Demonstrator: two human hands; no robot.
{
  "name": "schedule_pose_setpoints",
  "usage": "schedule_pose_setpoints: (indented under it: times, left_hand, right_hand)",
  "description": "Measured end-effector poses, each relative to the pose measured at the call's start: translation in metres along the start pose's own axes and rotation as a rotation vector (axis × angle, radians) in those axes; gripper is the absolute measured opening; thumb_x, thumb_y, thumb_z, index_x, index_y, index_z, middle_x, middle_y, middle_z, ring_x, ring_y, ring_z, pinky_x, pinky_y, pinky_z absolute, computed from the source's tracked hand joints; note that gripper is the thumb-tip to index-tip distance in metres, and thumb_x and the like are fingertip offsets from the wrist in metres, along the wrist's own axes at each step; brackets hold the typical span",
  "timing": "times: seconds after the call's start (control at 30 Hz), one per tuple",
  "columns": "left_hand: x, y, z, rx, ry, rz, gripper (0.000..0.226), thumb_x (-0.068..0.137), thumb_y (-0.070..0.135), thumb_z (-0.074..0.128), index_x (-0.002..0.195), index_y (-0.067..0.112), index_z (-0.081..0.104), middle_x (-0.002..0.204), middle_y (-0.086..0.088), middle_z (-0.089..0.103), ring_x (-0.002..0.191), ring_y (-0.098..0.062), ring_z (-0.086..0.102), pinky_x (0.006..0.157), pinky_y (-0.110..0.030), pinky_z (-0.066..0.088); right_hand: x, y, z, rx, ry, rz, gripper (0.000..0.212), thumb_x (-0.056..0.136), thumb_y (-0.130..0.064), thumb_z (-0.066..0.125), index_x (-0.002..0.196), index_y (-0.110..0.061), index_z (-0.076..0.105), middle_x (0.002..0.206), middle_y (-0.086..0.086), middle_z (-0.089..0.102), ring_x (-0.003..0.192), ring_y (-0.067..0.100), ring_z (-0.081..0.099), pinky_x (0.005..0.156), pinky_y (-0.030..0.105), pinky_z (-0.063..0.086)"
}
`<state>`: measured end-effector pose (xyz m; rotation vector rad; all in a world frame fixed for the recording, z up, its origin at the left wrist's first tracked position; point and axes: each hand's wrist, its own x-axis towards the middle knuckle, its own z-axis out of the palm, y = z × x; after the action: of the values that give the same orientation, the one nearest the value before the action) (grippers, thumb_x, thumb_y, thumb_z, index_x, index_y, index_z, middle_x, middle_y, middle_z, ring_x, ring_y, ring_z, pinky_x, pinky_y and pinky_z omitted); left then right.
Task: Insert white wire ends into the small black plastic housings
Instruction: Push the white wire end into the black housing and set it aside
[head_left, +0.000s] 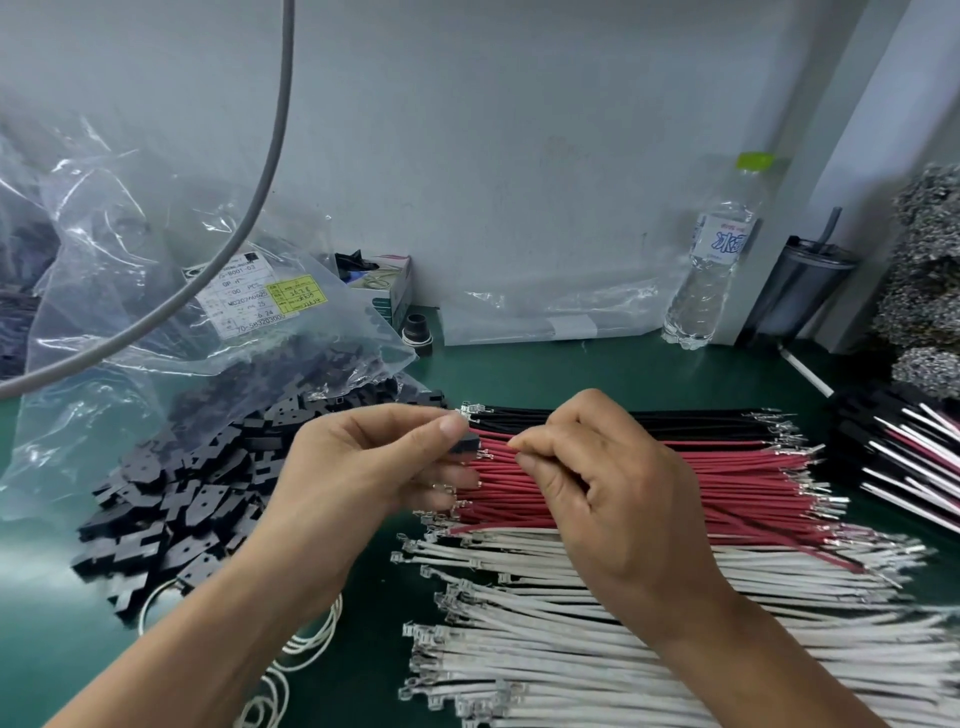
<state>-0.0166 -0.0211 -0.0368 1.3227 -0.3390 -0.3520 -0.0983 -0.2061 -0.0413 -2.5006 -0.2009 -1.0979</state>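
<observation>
The left hand (363, 467) pinched a small black plastic housing (464, 446) at its fingertips; the right hand's (597, 493) fingers were curled, their contents unclear. Below them lay many loose white wires (623, 649), so most insertions seemingly remained.

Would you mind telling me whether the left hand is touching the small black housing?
Touching: the head view shows the left hand pinching the small black housing between thumb and fingertips, above the red wires.
</observation>
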Motion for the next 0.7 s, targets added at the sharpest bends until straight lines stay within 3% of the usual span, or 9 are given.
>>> schedule_pose_setpoints:
  times: [0.17, 0.33, 0.7]
  left_hand:
    - [-0.0029, 0.0054, -0.0029, 0.351, -0.021, 0.258, 0.024, 0.068, 0.021, 0.087, 0.091, 0.026, 0.082, 0.080, -0.005, 0.079, 0.065, -0.017, 0.074, 0.057, -0.018, 0.056]
    - [-0.0027, 0.0073, -0.0060, 0.386, -0.081, 0.181, 0.021, 0.071, 0.027, 0.085, 0.091, 0.024, 0.081, 0.072, -0.007, 0.077, 0.058, -0.021, 0.073, 0.048, -0.021, 0.053]
    - [-0.0045, 0.0035, -0.0077, 0.294, -0.148, 0.130, 0.024, 0.070, 0.033, 0.085, 0.092, 0.022, 0.083, 0.072, -0.014, 0.076, 0.058, -0.025, 0.073, 0.048, -0.025, 0.051]
  right_hand:
    - [-0.0002, 0.0012, -0.0004, 0.050, -0.037, 0.061, 0.013, 0.094, -0.030, 0.065, 0.093, -0.023, 0.075, 0.089, -0.016, 0.058, 0.075, 0.005, 0.060, 0.061, 0.025, 0.051]
    - [0.0015, 0.0000, -0.0025, 0.057, -0.059, 0.025, 0.015, 0.093, -0.034, 0.066, 0.088, -0.023, 0.075, 0.084, -0.014, 0.056, 0.072, 0.006, 0.059, 0.059, 0.029, 0.051]
    - [0.0025, -0.0060, -0.0036, 0.113, -0.064, 0.014, 0.015, 0.093, -0.027, 0.066, 0.084, -0.017, 0.073, 0.081, -0.010, 0.056, 0.070, 0.009, 0.058, 0.059, 0.031, 0.050]
